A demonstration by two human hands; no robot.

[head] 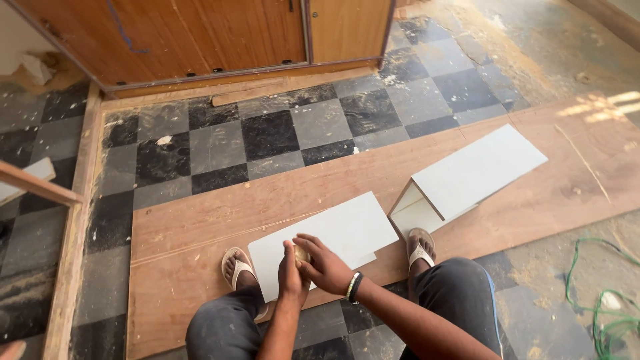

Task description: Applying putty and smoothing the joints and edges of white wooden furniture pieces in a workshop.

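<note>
Low in the frame's centre, the left hand (292,275) and right hand (325,265) both close around a small roundish tan object (302,254), pressing it on the white laminate panel (327,239) lying on the plywood sheet (200,220). Judging by this, rubbing the panel's near edge is under way; steady pressure matters.

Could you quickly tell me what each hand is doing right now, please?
Left hand: closed around a small tan object, over the white panel.
Right hand: fingers curled on the same object; its exact grip cannot be told.
</note>
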